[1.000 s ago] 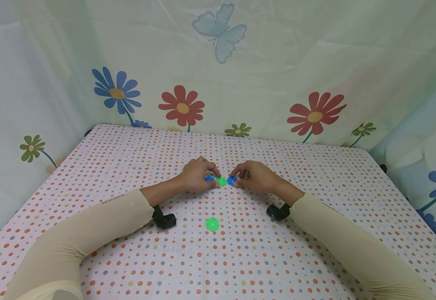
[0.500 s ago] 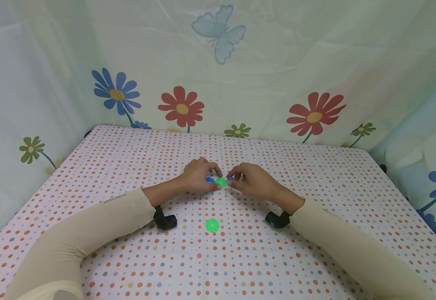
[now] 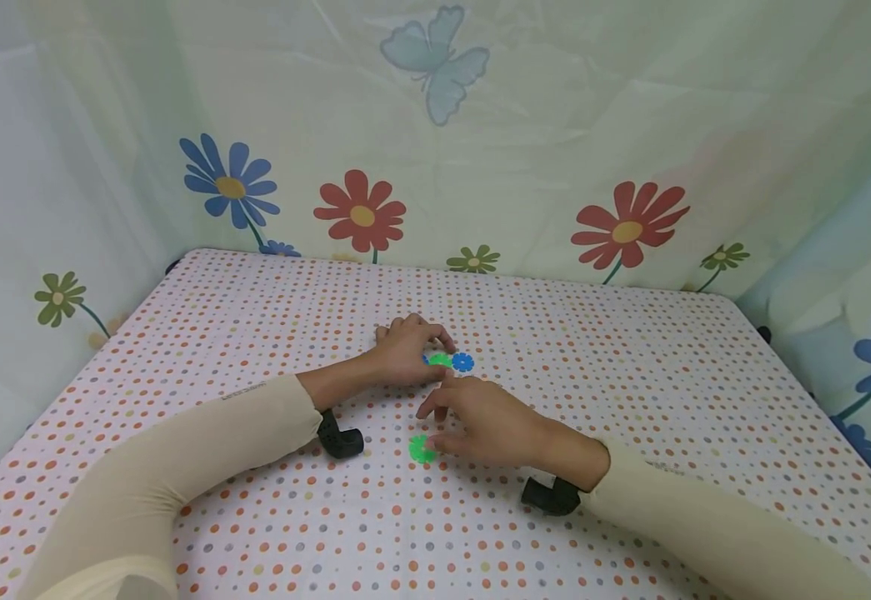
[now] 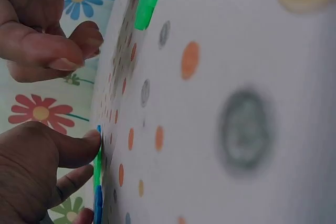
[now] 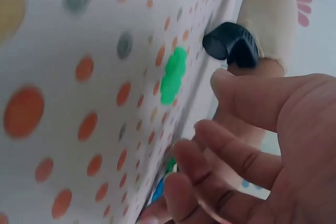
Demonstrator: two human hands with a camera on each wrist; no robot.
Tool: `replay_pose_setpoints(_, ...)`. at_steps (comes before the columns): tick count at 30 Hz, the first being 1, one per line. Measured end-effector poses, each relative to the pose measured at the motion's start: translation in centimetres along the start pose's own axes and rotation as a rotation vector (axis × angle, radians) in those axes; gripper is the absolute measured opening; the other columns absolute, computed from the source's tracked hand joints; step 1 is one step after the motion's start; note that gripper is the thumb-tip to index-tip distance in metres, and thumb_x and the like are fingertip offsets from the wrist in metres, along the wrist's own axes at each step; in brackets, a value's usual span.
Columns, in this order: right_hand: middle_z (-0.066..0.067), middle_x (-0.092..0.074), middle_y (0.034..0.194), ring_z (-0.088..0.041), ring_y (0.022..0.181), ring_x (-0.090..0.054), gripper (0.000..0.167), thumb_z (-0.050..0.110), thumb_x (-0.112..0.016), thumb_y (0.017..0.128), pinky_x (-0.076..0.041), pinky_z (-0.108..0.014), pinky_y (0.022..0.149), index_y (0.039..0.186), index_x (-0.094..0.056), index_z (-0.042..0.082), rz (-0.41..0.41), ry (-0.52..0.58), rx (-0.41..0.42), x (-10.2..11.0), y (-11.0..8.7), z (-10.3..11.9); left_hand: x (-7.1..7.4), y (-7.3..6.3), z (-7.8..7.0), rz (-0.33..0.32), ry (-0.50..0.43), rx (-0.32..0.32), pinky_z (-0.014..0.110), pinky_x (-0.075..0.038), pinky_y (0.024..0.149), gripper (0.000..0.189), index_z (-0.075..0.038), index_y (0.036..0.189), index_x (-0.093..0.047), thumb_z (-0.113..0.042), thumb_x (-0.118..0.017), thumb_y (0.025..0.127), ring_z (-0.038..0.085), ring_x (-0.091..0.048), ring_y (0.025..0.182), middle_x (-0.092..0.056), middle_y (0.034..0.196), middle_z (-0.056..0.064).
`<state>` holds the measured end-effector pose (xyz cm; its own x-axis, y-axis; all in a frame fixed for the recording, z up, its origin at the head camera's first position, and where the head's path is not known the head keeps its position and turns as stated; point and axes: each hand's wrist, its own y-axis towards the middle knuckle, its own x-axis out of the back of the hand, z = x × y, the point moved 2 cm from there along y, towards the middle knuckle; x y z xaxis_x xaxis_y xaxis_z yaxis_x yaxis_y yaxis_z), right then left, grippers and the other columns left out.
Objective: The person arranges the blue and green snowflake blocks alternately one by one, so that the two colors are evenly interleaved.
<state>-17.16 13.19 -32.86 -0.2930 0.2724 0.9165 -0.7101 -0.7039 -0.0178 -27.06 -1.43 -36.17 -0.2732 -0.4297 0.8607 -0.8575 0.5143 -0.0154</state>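
Note:
My left hand (image 3: pixel 408 352) pinches the green flower-shaped disc (image 3: pixel 440 360) in the middle of a short row, its thumb in front and index finger behind. A blue disc (image 3: pixel 463 362) sits at the row's right end. Another blue disc (image 3: pixel 426 359) on the left is mostly hidden by the hand. Nearer the front, my right hand (image 3: pixel 491 423) hovers over a loose green disc (image 3: pixel 417 450), thumb overlapping its right edge in the head view. In the right wrist view that loose disc (image 5: pixel 173 76) lies flat, apart from the loosely bent fingers, which hold nothing.
A white tablecloth (image 3: pixel 292 508) with coloured dots covers the table. Behind it hangs a curtain (image 3: pixel 525 133) printed with flowers and a butterfly. Black wrist devices (image 3: pixel 340 440) show below both forearms, which wear beige sleeves (image 3: pixel 240 442).
My right hand has left the right-hand blue disc and come toward the front, over the loose green disc. The left hand has shifted slightly right along the row.

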Motion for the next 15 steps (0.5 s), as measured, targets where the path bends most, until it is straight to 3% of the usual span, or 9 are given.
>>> replay_pose_setpoints(15, 0.008, -0.062, 0.096, -0.005, 0.086, -0.058, 0.029, 0.035, -0.082, 0.08, -0.047, -0.027, 0.078, 0.104, -0.072, 0.021, 0.011, -0.049, 0.046, -1.2, 0.3, 0.4, -0.4, 0.5, -0.4, -0.025, 0.025, 0.026, 0.052, -0.03, 0.092, 0.029, -0.032, 0.112, -0.065, -0.045, -0.071, 0.087, 0.026, -0.047, 0.109, -0.053, 0.113, 0.004)
